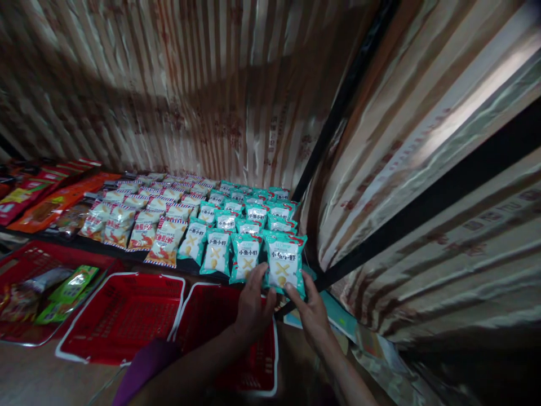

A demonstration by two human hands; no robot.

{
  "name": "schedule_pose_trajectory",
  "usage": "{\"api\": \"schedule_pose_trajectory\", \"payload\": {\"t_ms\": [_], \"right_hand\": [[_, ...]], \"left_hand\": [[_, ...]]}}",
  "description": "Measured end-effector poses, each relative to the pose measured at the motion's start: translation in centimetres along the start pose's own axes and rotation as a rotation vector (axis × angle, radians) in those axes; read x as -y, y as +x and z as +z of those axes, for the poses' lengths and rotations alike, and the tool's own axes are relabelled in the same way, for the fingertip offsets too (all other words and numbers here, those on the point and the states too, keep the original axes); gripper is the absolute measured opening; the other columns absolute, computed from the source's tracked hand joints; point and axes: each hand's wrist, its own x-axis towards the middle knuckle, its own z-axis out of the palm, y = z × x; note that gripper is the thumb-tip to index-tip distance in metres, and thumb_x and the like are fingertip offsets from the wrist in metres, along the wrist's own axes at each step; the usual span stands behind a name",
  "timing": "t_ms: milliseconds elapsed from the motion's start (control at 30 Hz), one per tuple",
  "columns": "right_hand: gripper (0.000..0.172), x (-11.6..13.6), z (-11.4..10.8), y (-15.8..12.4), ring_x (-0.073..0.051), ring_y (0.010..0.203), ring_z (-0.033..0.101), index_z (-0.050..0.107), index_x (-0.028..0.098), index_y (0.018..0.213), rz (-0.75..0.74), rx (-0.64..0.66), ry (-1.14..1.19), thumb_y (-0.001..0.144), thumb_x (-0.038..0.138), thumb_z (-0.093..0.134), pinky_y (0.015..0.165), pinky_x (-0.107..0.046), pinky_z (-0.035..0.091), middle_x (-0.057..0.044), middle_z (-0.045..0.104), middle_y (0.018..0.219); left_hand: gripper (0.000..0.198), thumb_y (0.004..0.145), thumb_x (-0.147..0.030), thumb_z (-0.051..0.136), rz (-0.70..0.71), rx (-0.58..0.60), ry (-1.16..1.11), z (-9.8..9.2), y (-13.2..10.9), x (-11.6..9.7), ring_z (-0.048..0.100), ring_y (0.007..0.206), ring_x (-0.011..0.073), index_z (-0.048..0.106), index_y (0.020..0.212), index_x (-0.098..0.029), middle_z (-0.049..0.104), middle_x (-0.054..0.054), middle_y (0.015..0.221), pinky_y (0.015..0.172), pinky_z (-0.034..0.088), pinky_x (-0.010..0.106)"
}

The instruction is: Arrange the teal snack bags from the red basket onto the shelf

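Rows of teal and white snack bags (217, 251) lie on a dark shelf, with the front-right bag (284, 262) at the shelf's right end. My right hand (310, 310) holds that bag at its lower right, thumb on the front face and fingers round the edge. My left hand (255, 304) is at the same bag's lower left edge, fingers bent, close to the neighbouring teal bag (246, 256). Whether its fingertips press on the bag is hard to tell in the dim light.
White and red snack bags (167, 239) and orange packs (54, 203) fill the shelf's left. Below stand red baskets (131, 316), the left one (103, 262) holding green packs (67, 293). A black post (346, 90) and striped curtain (190, 84) border the shelf.
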Motion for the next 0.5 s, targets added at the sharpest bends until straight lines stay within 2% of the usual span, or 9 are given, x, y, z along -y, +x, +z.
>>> {"api": "schedule_pose_trajectory", "payload": {"t_ms": [100, 167, 267, 367, 500], "right_hand": [[0.069, -1.4, -0.3, 0.4, -0.028, 0.106, 0.060, 0.050, 0.021, 0.124, 0.044, 0.020, -0.003, 0.066, 0.054, 0.069, 0.092, -0.042, 0.047, -0.008, 0.064, 0.118], [0.067, -1.7, -0.5, 0.6, -0.028, 0.107, 0.060, 0.052, 0.021, 0.123, 0.022, 0.042, -0.027, 0.068, 0.054, 0.068, 0.094, -0.042, 0.046, -0.008, 0.065, 0.118], [0.064, -1.7, -0.3, 0.8, -0.028, 0.105, 0.060, 0.053, 0.019, 0.121, -0.023, 0.041, -0.079, 0.070, 0.056, 0.065, 0.093, -0.041, 0.047, -0.009, 0.066, 0.114], [0.060, -1.9, 0.1, 0.7, -0.028, 0.108, 0.058, 0.052, 0.019, 0.122, -0.072, 0.036, -0.123, 0.076, 0.056, 0.057, 0.095, -0.042, 0.046, -0.011, 0.064, 0.117], [0.050, -3.3, 0.2, 0.6, -0.026, 0.111, 0.056, 0.052, 0.020, 0.123, -0.183, 0.010, -0.205, 0.087, 0.053, 0.042, 0.096, -0.043, 0.045, -0.012, 0.060, 0.121]], "left_hand": [[0.050, 0.090, -0.022, 0.043, 0.117, 0.033, 0.122, 1.1, -1.0, 1.1, 0.048, 0.125, 0.0234, 0.029, 0.137, -0.014, 0.052, 0.017, 0.129, 0.096, 0.049, 0.040], [0.051, 0.090, -0.020, 0.043, 0.146, 0.053, 0.160, 1.4, -1.2, 1.4, 0.047, 0.126, 0.0229, 0.027, 0.139, -0.015, 0.051, 0.018, 0.131, 0.096, 0.049, 0.039], [0.051, 0.089, -0.017, 0.043, 0.149, 0.084, 0.167, 1.6, -0.7, 1.1, 0.047, 0.126, 0.0215, 0.029, 0.138, -0.016, 0.050, 0.017, 0.132, 0.096, 0.050, 0.037], [0.053, 0.088, -0.014, 0.042, 0.151, 0.066, 0.170, 1.8, -0.3, 0.8, 0.046, 0.127, 0.0215, 0.027, 0.139, -0.015, 0.048, 0.018, 0.134, 0.096, 0.049, 0.038], [0.056, 0.087, -0.012, 0.042, 0.151, 0.057, 0.173, 2.0, -0.7, 0.8, 0.042, 0.130, 0.0213, 0.025, 0.140, -0.015, 0.045, 0.018, 0.137, 0.099, 0.048, 0.039]]}}
